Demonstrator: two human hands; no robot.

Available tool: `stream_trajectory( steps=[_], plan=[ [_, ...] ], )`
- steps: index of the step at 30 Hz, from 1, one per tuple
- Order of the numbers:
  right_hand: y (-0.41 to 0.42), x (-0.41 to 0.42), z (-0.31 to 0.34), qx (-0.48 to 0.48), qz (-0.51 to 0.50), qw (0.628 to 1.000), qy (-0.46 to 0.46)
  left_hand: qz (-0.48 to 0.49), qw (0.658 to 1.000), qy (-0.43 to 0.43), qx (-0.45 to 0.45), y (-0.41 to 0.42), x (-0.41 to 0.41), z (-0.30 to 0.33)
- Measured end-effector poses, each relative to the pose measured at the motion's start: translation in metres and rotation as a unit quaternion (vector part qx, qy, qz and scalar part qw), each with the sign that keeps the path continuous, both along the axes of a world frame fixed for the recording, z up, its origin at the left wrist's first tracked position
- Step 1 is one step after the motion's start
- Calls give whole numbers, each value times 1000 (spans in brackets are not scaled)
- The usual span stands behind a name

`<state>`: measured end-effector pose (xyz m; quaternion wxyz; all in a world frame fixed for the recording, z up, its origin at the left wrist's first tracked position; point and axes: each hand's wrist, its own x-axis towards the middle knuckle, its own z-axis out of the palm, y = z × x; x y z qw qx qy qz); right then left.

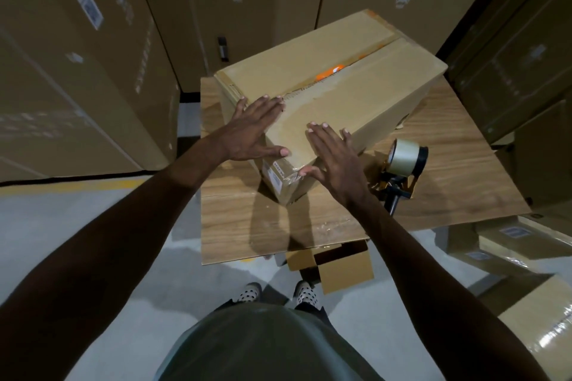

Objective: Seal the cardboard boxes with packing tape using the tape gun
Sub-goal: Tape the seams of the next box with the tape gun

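Note:
A brown cardboard box point(365, 86) lies at an angle on a wood-grain table point(278, 226). Clear tape covers the near part of its top seam and wraps over the near end; further back the flaps gape and something orange point(329, 73) shows through. My left hand point(253, 130) lies flat with straight fingers on the left flap at the near end. My right hand point(335, 153) presses flat on the right flap, thumb at the box's near corner. The tape gun point(402, 167), with its roll of clear tape, lies on the table just right of my right hand; neither hand holds it.
Tall stacks of cardboard cartons point(77, 71) stand at the left, behind and at the right. Taped boxes point(526, 244) sit low at the right. An open small carton point(334, 263) lies under the table's front edge. Grey floor with a yellow line point(77, 185) at the left.

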<state>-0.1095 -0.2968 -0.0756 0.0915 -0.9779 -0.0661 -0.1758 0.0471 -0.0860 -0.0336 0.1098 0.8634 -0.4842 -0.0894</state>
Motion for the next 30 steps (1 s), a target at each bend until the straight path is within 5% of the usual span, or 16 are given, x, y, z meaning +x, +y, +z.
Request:
stream_trajectory(
  steps=[11,22,30],
  plan=[
    [20,-8,-9,48,-34,997,-52,-9,1000,-4,3,1,5,-6],
    [29,-15,18,121,-64,990,29,2,1000,-13,-17,1,0,-8],
    [35,-16,21,49,-72,996,-13,14,999,-36,-30,2,-5,-10]
  ],
)
